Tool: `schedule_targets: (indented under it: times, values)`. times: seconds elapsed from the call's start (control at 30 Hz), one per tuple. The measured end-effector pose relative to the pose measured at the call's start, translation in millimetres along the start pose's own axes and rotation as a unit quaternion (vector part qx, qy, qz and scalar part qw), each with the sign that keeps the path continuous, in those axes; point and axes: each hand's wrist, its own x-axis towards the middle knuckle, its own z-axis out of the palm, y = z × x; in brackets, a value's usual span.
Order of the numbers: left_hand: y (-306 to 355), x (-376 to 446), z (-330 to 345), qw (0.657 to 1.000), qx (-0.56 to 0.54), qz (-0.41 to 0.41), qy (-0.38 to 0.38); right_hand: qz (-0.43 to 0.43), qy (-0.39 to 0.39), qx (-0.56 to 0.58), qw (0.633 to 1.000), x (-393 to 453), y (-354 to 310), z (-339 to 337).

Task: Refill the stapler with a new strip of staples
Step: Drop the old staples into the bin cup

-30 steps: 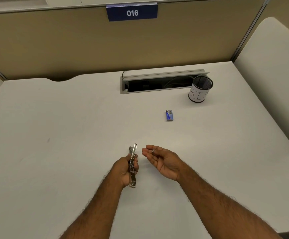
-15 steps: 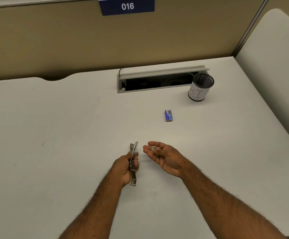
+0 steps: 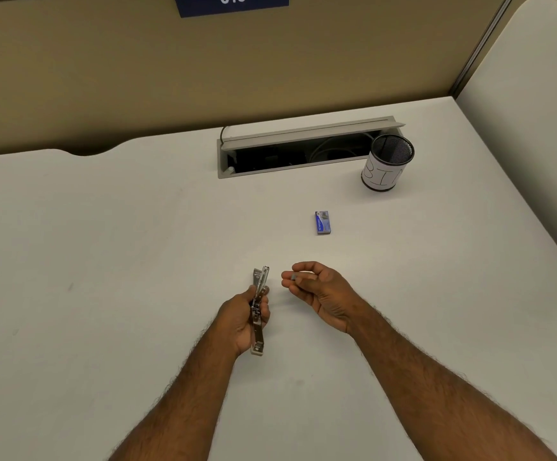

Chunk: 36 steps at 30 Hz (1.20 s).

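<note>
One stapler [image 3: 258, 311]: slim, bright metal, swung open lengthwise, held above the desk [image 3: 104, 261] in the left hand [image 3: 242, 319], whose fingers were curled round its middle. One staple strip [image 3: 293, 277]: short, grey, metallic, pinched between thumb and fingertips of the right hand [image 3: 320, 291], palm up, fingers half curled, just beside the stapler's far end but apart from it. One staple box [image 3: 323, 222]: small, blue, rectangular card, lying flat further back. One mesh cup [image 3: 388, 163]: black, cylindrical, wrapped in white paper lettered "BIN". One cable tray [image 3: 303, 151]: grey, lid raised. Desk: smooth, off-white.
</note>
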Motion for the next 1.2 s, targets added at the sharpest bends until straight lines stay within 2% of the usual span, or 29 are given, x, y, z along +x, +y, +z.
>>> schedule_targets:
  times: [0.4, 0.9, 1.2]
  values:
    - [6, 11, 15, 1.000, 0.028, 0.010, -0.001, -0.096, 0.006, -0.127, 0.987, 14, -6, 1]
    - [5, 10, 18, 1.000, 0.025, 0.015, 0.003, -0.089, 0.034, -0.141, 0.986, 11, -4, 0]
    - [6, 18, 17, 0.997, 0.055, 0.047, 0.014, -0.090, 0.101, -0.106, 0.985, 17, -20, -9]
